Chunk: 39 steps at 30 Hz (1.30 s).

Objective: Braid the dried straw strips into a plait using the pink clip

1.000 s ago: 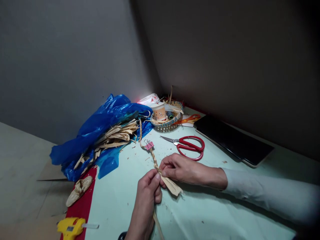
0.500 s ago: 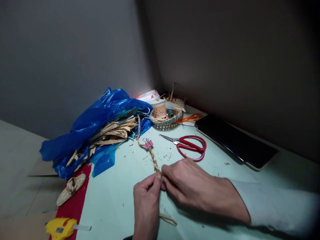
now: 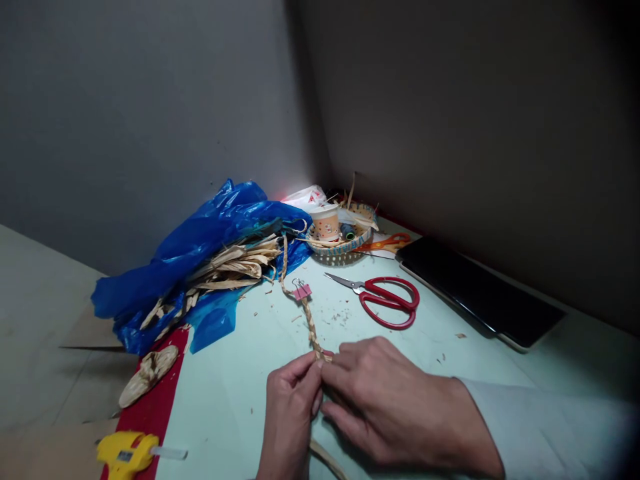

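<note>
A tan braid of dried plant strips (image 3: pixel 311 323) runs from the blue bag toward me, with a pink binder clip (image 3: pixel 301 292) gripping it partway along. My left hand (image 3: pixel 293 407) pinches the near end of the braid between thumb and forefinger. Close against it on the right, my right hand (image 3: pixel 385 400) has its fingers bent at the same end, the thumb set apart below. Whatever the right fingertips hold is mostly hidden by the hand. A loose pale strip (image 3: pixel 327 460) trails out beneath my hands toward the bottom edge.
Red-handled scissors (image 3: pixel 387 300) lie beyond my right hand, beside a black tablet (image 3: pixel 475 293). Behind are a woven basket (image 3: pixel 340 250) with a paper cup (image 3: pixel 326 223) and orange scissors (image 3: pixel 387 241). At left are a blue plastic bag (image 3: pixel 200 233), dried strips (image 3: pixel 240 263), a woven sole-shaped piece (image 3: pixel 149 375) and a yellow glue gun (image 3: pixel 125 453).
My right hand has shifted slightly down and its thumb has moved away from the forefinger. The left hand keeps its pinch. The view has turned a little, so everything sits slightly lower and rightward.
</note>
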Tool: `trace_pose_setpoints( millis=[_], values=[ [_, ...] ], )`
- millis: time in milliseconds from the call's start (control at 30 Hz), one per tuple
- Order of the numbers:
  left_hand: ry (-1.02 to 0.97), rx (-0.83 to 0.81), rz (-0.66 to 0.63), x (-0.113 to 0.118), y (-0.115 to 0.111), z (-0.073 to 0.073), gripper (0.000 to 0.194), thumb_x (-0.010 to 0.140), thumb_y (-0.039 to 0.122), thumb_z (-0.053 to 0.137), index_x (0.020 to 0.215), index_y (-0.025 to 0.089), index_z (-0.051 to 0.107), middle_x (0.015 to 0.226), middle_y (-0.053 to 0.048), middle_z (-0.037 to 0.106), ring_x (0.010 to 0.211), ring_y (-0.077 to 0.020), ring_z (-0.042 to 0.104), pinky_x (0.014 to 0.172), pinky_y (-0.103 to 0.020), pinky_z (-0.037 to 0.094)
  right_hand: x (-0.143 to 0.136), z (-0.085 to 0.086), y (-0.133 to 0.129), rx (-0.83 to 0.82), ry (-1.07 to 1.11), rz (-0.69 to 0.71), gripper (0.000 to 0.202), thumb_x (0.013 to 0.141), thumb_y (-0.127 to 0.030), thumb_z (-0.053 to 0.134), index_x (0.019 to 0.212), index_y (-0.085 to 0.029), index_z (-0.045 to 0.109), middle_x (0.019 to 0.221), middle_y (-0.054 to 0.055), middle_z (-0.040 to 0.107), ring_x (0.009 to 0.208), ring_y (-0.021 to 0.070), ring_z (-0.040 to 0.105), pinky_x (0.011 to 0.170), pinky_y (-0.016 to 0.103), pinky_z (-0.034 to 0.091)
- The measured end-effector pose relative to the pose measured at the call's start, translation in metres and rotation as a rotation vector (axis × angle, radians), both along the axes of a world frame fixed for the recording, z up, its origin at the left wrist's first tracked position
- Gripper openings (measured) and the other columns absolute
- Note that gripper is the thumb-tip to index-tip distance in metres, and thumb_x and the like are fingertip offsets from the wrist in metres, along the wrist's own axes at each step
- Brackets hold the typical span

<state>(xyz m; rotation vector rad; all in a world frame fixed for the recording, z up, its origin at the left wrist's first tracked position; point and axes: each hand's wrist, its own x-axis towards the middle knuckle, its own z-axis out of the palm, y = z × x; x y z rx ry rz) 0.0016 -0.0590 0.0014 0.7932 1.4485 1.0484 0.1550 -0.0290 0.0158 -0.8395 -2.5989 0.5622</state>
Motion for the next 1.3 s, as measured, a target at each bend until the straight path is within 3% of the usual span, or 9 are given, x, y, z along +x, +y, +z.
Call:
trace_pose_setpoints(
  millis=[133, 267, 500, 633, 800, 933, 1033, 1200, 1300],
  values=[
    [-0.076, -0.036, -0.006, -0.001, -0.001, -0.001, 0.023, 0.071, 0.035, 0.076, 0.072, 0.012, 0.072, 0.05, 0.005, 0.044, 0.046, -0.0048, 0.028, 0.044, -0.018, 0.022, 0.004, 0.006, 0.022, -0.28, 0.117, -0.253, 0.025, 0.093, -0.034, 0.047, 0.08, -0.017, 0.059, 0.074, 0.004, 0.062, 0.07, 0.0164, 0.054, 0.062, 0.028, 0.034],
    [-0.092, -0.027, -0.048, -0.002, 0.0, -0.002, 0.025, 0.074, 0.036, 0.073, 0.075, 0.011, 0.072, 0.055, 0.004, 0.049, 0.044, -0.0025, 0.021, 0.042, -0.018, 0.013, 0.005, 0.003, 0.031, -0.512, 0.21, -0.096, 0.025, 0.096, -0.03, 0.043, 0.081, -0.017, 0.059, 0.07, 0.0, 0.061, 0.066, 0.0131, 0.052, 0.061, 0.025, 0.034],
    [-0.126, -0.025, -0.05, -0.001, -0.004, 0.001, 0.021, 0.081, 0.028, 0.069, 0.095, 0.013, 0.072, 0.068, 0.001, 0.059, 0.052, -0.0041, 0.041, 0.045, -0.014, 0.028, 0.004, -0.008, 0.036, -0.731, 0.308, 0.019, 0.026, 0.095, -0.028, 0.045, 0.077, -0.015, 0.057, 0.073, 0.0, 0.06, 0.066, 0.0115, 0.051, 0.061, 0.023, 0.037],
    [-0.145, -0.06, -0.034, 0.002, -0.005, 0.0, 0.021, 0.082, 0.028, 0.067, 0.097, 0.013, 0.067, 0.073, -0.002, 0.068, 0.044, -0.0016, 0.035, 0.042, -0.015, 0.026, 0.003, -0.013, 0.042, -0.99, 0.394, 0.118, 0.022, 0.092, -0.027, 0.049, 0.075, -0.014, 0.056, 0.071, 0.0, 0.058, 0.063, 0.0098, 0.049, 0.059, 0.022, 0.038],
    [-0.074, 0.006, 0.005, 0.004, -0.004, -0.007, 0.018, 0.08, 0.025, 0.067, 0.093, 0.018, 0.055, 0.07, 0.0, 0.071, 0.044, -0.0039, 0.045, 0.045, -0.017, 0.032, 0.005, -0.011, 0.043, -1.096, 0.394, 0.064, 0.016, 0.09, -0.027, 0.053, 0.082, -0.014, 0.056, 0.068, 0.0, 0.058, 0.056, 0.0098, 0.049, 0.054, 0.022, 0.041],
    [0.038, 0.07, -0.022, 0.006, -0.006, -0.01, 0.015, 0.082, 0.026, 0.062, 0.087, 0.021, 0.049, 0.071, 0.0, 0.071, 0.063, -0.0135, 0.064, 0.062, -0.024, 0.046, 0.004, -0.012, 0.04, -1.206, 0.428, 0.008, 0.016, 0.091, -0.027, 0.052, 0.084, -0.013, 0.056, 0.073, 0.002, 0.061, 0.059, 0.0103, 0.055, 0.056, 0.023, 0.046],
    [0.279, 0.138, -0.056, 0.005, -0.008, -0.008, 0.013, 0.085, 0.03, 0.059, 0.088, 0.022, 0.049, 0.075, -0.001, 0.072, 0.072, -0.0176, 0.067, 0.069, -0.028, 0.048, 0.001, -0.014, 0.037, -1.147, 0.42, -0.063, 0.015, 0.089, -0.026, 0.052, 0.081, -0.015, 0.055, 0.068, 0.0, 0.058, 0.056, 0.0097, 0.053, 0.053, 0.022, 0.043],
    [0.616, 0.15, -0.15, -0.006, -0.008, 0.004, 0.015, 0.087, 0.034, 0.055, 0.081, 0.022, 0.061, 0.067, 0.003, 0.068, 0.064, -0.0151, 0.063, 0.063, -0.026, 0.044, 0.0, -0.013, 0.032, -0.862, 0.31, -0.183, 0.008, 0.081, -0.02, 0.054, 0.074, -0.016, 0.056, 0.064, -0.003, 0.057, 0.058, 0.0089, 0.047, 0.049, 0.02, 0.033],
    [0.756, 0.189, -0.103, -0.01, -0.01, 0.009, 0.019, 0.086, 0.033, 0.057, 0.076, 0.022, 0.069, 0.071, 0.001, 0.071, 0.071, -0.0167, 0.064, 0.069, -0.027, 0.046, 0.0, -0.009, 0.028, -0.66, 0.234, -0.217, 0.012, 0.081, -0.019, 0.052, 0.069, -0.018, 0.052, 0.057, -0.005, 0.049, 0.052, 0.0079, 0.038, 0.048, 0.022, 0.027]
  ],
)
